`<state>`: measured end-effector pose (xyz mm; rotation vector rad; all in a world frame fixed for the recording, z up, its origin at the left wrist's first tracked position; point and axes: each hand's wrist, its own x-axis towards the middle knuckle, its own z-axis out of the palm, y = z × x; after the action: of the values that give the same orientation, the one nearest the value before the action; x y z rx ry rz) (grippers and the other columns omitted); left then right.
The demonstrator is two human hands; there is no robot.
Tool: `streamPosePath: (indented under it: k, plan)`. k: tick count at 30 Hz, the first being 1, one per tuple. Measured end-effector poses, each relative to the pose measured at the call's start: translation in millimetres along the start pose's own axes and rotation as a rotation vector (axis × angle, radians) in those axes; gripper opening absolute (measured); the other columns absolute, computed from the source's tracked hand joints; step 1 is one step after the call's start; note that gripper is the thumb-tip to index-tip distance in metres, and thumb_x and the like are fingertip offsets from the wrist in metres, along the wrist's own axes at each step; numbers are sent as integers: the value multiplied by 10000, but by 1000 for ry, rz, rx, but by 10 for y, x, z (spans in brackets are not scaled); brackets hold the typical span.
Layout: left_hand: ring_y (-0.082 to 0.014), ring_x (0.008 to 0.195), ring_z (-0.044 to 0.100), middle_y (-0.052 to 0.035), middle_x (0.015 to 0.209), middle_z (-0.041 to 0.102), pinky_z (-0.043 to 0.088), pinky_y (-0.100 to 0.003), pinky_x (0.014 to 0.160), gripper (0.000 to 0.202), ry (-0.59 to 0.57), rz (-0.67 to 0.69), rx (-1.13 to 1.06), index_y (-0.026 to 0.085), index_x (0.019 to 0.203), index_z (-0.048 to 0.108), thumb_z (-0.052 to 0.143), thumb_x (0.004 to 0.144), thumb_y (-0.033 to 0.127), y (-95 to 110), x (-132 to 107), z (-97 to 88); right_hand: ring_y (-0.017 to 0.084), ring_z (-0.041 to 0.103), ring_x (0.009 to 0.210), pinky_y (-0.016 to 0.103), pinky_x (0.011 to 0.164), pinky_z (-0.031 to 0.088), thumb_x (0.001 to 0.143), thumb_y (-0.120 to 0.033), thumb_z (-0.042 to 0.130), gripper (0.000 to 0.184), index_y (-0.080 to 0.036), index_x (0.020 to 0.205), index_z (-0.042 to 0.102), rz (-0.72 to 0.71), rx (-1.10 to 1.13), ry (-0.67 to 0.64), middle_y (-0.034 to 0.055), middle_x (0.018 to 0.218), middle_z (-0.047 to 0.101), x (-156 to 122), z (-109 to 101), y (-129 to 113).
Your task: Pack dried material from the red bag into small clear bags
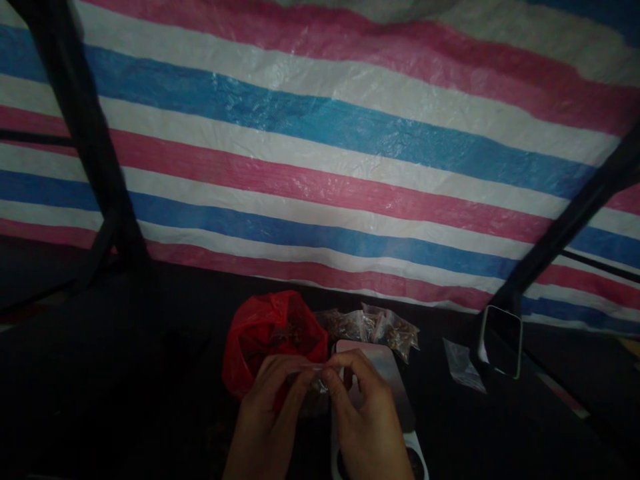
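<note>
Both my hands pinch the top edge of a small clear zip bag; its lower part hangs between them and its contents are too dim to make out. My left hand is closed on the bag's left side, in front of an open red plastic bag with small brownish pieces inside. My right hand grips the right side, above a white kitchen scale with a metal plate. Behind the scale lie several filled zip bags with small brownish pieces.
To the right, a flat clear bag lies beside a phone leaning on a dark post. Another dark post stands at left. A striped plastic sheet hangs behind the dark table.
</note>
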<state>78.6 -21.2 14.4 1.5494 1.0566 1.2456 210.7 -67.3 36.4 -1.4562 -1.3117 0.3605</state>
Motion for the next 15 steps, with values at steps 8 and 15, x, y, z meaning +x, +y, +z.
streamPosePath:
  k: [8,15]
  plan:
    - [-212,819,734,-27,894,787,607,-302,817,279,39,-79,-36,274,848,778,648,857,521,21,2,-31,180,601,755,248,722,469,926,-294,635,120,-268,853,727,24,53,-16,-8,837,708,-9,15,-10]
    - [-213,790,740,-24,868,791,597,-293,758,283,33,-81,-66,266,835,760,634,869,517,17,16,-98,153,551,662,223,615,451,914,-285,625,160,-246,795,724,9,72,-8,-13,748,664,18,5,-107]
